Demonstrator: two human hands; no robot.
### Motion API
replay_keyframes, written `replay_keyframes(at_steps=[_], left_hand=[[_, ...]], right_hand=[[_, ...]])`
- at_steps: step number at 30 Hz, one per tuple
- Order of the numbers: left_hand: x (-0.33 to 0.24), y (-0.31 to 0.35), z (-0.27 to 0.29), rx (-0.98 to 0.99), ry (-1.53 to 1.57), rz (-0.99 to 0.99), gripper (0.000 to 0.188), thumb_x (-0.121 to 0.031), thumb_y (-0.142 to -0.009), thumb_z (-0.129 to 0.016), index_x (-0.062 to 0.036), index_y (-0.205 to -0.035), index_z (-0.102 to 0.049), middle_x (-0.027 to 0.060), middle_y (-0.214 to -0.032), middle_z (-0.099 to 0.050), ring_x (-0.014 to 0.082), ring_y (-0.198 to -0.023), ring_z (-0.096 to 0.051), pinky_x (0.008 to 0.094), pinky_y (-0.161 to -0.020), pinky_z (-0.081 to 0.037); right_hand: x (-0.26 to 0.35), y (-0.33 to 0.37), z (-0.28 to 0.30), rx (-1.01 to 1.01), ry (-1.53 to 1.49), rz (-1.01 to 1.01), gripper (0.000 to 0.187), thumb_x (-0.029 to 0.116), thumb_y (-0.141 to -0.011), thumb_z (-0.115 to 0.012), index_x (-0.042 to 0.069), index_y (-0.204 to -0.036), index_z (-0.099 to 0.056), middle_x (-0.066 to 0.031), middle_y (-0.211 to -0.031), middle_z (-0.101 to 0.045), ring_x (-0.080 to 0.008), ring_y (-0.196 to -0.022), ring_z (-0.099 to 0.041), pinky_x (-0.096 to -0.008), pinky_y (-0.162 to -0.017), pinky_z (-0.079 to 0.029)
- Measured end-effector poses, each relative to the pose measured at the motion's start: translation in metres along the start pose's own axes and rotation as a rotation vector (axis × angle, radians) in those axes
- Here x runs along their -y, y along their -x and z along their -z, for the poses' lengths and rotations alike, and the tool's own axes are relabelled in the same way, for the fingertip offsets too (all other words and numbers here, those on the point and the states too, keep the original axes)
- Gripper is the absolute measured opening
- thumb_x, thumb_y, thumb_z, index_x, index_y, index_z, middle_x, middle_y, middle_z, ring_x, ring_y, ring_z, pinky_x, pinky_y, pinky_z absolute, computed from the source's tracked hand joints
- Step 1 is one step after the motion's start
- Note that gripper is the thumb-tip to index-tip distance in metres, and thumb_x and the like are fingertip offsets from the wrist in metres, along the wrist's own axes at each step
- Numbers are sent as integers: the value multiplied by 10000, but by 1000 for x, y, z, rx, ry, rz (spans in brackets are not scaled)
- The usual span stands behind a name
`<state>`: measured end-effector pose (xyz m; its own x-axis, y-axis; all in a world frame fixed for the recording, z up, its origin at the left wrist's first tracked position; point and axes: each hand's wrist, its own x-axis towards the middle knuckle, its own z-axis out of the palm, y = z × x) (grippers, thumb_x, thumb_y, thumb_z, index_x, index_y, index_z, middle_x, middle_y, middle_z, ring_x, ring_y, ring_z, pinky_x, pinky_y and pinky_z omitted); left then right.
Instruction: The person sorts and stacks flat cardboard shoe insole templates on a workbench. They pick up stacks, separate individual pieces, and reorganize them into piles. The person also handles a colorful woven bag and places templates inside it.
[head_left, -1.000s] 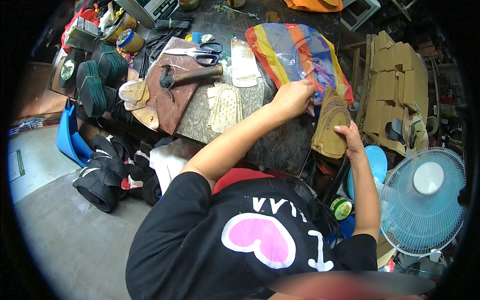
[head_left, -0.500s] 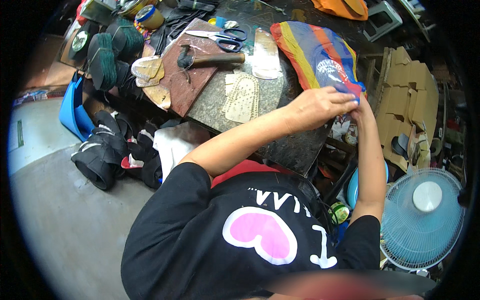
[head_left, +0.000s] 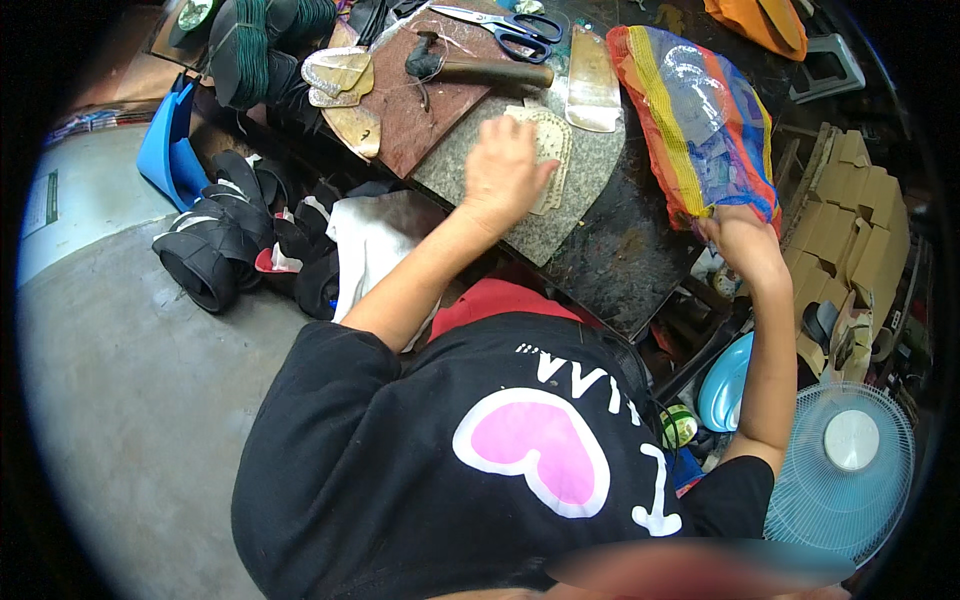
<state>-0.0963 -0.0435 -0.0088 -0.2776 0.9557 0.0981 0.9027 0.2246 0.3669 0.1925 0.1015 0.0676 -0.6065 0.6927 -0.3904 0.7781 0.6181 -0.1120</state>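
Observation:
My left hand (head_left: 508,175) is over a speckled stone slab (head_left: 545,235), fingers apart with the thumb stretched to the right, holding nothing visible. Beside and partly under it lie cream perforated shoe-shaped pieces (head_left: 553,145). The fingers of my right hand (head_left: 742,238) are closed on the near end of a striped mesh bag (head_left: 690,110) in red, yellow and blue. That bag rests on the dark table, its contents hard to make out. Behind my left hand a hammer (head_left: 490,72) with a wooden handle lies on a reddish-brown board (head_left: 398,130).
Blue-handled scissors (head_left: 520,38) lie beyond the hammer, near a metallic sheet piece (head_left: 594,85). Black shoe parts (head_left: 225,225) are heaped at the left, below green-tied bundles (head_left: 240,55). Cardboard boxes (head_left: 835,200) and a fan (head_left: 850,470) stand at the right.
My left hand has left the bag's mouth and moved left over the cream pieces. My right hand still grips the bag. The whole view has shifted.

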Motion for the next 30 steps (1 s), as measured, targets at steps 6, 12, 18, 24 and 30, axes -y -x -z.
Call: replay_keyframes(at_steps=[6,12,18,24,30], left_hand=[[9,-1,-15,-35,-101,69,1177,-661,-536,-823,57,-1369,-404,171,-1177,-519,316,-1071,-497,437,-868,-456],[-2,-1,-15,76,-92,80,1031,-465,-620,-843,42,-1396,-392,219,-1215,-501,373,-1102,-488,456,-907,-469],[18,-2,-1,27,138,40,982,-353,-640,-808,43,-1420,-363,232,-1229,-534,395,-1113,-505,467,-942,-480],[35,4,-3,36,268,34,842,-305,-738,-711,53,-1420,-369,245,-1233,-571,390,-1120,-538,451,-975,-471],[40,4,0,-96,1298,312,567,-202,-912,-461,47,-1418,-405,220,-1308,-572,301,-1195,-569,405,-1028,-440]], right_hand=[[90,17,50,238,-236,524,325,358,-909,-636,36,-868,-655,-189,-681,-630,-381,-713,-647,-488,-648,-479],[122,-83,-25,-174,-296,229,443,278,-892,-667,114,-1291,-569,-183,-1326,-575,-365,-1243,-535,-465,-965,-486],[110,-121,-69,-536,-6,281,542,242,-810,-752,154,-1299,-536,-164,-1190,-570,-355,-1119,-571,-450,-910,-508],[99,-94,-86,-614,-4,444,355,173,-797,-706,136,-1146,-652,-133,-983,-670,-298,-870,-668,-382,-747,-563],[88,-55,-41,-573,-556,31,366,84,-914,-547,112,-1269,-631,-201,-916,-687,-306,-778,-701,-424,-706,-534]])
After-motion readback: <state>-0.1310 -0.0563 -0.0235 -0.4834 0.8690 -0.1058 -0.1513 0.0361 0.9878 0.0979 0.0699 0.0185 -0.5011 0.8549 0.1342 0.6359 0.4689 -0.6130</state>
